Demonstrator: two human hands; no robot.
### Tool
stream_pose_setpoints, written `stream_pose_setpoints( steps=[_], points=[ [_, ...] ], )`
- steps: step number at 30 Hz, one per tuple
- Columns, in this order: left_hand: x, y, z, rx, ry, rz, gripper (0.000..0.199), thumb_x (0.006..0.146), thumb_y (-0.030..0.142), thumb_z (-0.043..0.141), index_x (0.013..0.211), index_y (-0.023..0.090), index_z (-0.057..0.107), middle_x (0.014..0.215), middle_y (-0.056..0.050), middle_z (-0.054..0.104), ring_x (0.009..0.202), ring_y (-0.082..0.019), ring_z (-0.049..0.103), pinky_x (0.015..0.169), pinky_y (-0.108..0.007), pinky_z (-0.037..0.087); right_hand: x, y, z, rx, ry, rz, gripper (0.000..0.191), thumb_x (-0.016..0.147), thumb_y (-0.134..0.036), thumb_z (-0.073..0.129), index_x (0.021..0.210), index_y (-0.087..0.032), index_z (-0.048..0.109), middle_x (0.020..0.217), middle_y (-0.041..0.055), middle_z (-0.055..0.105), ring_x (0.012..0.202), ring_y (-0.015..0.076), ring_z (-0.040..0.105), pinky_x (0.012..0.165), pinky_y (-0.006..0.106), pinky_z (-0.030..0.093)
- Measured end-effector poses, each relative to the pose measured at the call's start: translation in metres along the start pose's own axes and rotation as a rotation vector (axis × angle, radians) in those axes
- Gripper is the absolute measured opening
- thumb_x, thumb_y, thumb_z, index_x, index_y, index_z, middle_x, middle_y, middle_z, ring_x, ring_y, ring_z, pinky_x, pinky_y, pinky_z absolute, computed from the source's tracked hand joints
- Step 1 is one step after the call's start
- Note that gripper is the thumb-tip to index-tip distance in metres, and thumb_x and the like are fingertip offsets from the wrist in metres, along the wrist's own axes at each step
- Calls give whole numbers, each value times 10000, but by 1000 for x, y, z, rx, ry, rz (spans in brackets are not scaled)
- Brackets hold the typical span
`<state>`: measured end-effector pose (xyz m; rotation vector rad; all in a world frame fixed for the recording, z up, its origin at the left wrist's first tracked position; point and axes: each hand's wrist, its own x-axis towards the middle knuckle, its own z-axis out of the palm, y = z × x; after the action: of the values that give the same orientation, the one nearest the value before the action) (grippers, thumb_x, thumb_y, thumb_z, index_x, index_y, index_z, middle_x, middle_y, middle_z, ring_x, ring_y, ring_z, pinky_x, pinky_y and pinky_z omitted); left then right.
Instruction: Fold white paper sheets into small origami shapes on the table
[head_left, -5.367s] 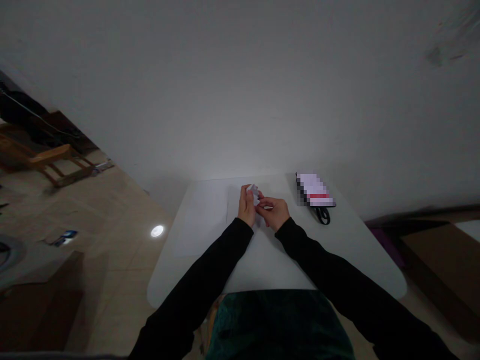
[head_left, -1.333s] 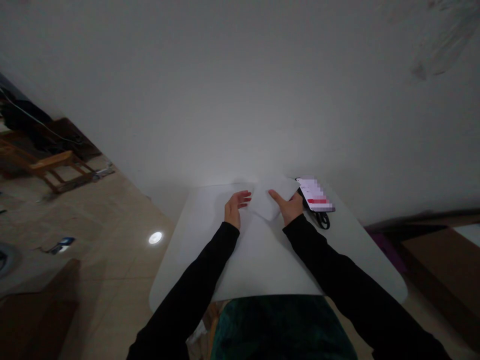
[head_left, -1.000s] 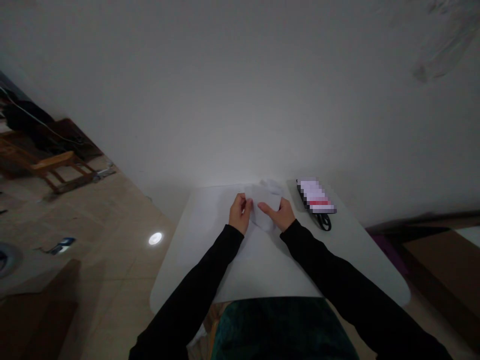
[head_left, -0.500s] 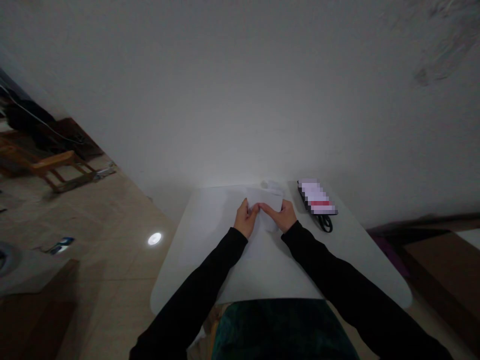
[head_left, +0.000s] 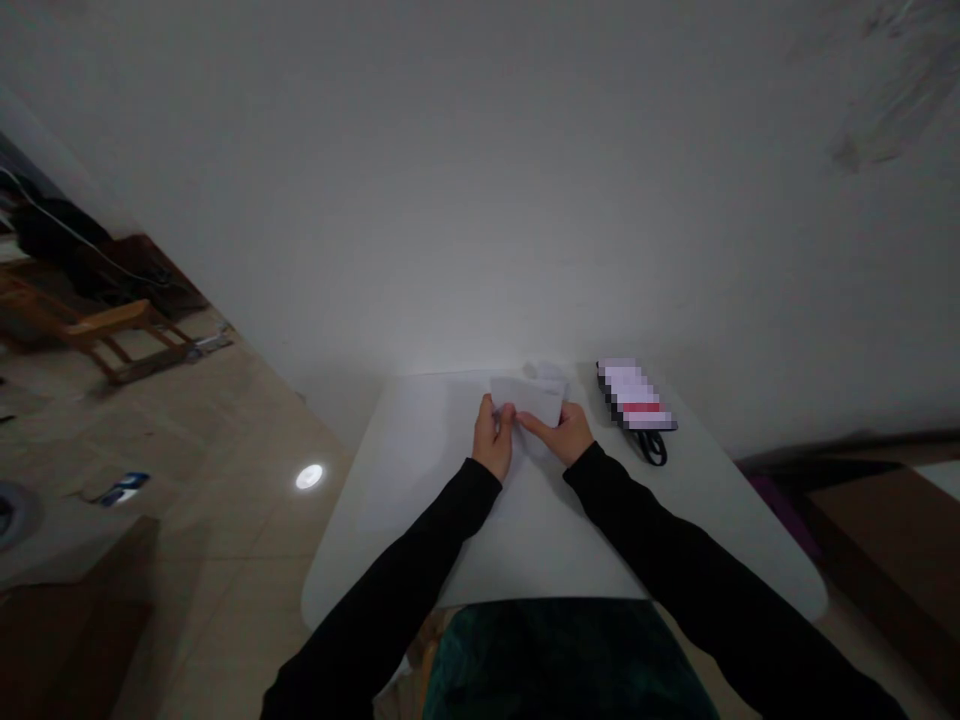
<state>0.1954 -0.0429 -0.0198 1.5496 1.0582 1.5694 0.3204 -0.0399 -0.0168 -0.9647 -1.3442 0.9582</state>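
A folded sheet of white paper (head_left: 529, 397) lies on the white table (head_left: 390, 500), its near part under my hands. My left hand (head_left: 493, 437) stands upright at the sheet's left side, with thumb and fingers pinching the paper. My right hand (head_left: 564, 433) lies across the sheet's lower right, its fingers reaching towards my left hand. A pale paper corner or second layer (head_left: 546, 371) shows just behind the sheet. Part of the paper is hidden under both hands.
At the table's far right lies a pixelated white and red packet (head_left: 636, 395) with a black cord (head_left: 651, 448). The table's far edge meets a white wall (head_left: 480, 200). A wooden stool (head_left: 97, 335) stands on the tiled floor (head_left: 225, 420) at left.
My open, separated hands have closed in on the paper and moved together. My left hand now pinches the sheet upright, and my right fingers reach towards it. The packet has not moved.
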Motion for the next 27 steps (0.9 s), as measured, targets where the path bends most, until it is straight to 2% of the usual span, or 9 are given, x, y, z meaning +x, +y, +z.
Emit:
stream_pose_setpoints(
  steps=[3,8,13,19,25,27],
  points=[
    [1,1,-3,39,18,52,266,852,421,468,972,185,487,930,-67,560,911,-187,544,846,-328,429,2,-1,-4,45,-50,-27,322,637,-400,710,862,-169,694,894,69,713,811,238,668,755,395,542],
    [-3,-1,2,-39,-67,14,276,863,392,462,1051,190,456,1013,-82,557,986,-181,536,910,-329,413,3,4,-3,-18,59,-14,315,663,-415,680,824,-145,699,853,79,717,786,233,671,738,389,545],
    [-4,1,7,-60,-51,-15,298,858,411,462,1046,181,486,1017,-86,585,981,-192,550,905,-344,424,-2,6,2,-20,143,3,337,622,-424,706,814,-147,706,844,81,718,771,247,677,738,404,550],
    [-4,7,5,-33,-40,13,317,864,413,444,1073,183,502,1034,-90,595,988,-196,561,911,-339,421,-6,2,5,-39,161,-6,330,613,-423,717,796,-149,705,812,87,718,743,252,677,706,397,557],
    [-4,2,3,103,-5,45,309,851,397,476,1065,181,530,1036,-103,583,1031,-223,533,952,-375,384,-8,6,9,-10,163,24,283,619,-398,716,751,-149,693,774,95,715,695,251,675,658,395,558],
    [-4,1,4,89,14,54,299,852,390,476,1064,185,529,1049,-99,574,1026,-216,532,946,-369,389,-8,6,10,-7,169,7,277,617,-392,716,751,-151,690,772,92,714,701,252,672,664,399,555]
  ],
)
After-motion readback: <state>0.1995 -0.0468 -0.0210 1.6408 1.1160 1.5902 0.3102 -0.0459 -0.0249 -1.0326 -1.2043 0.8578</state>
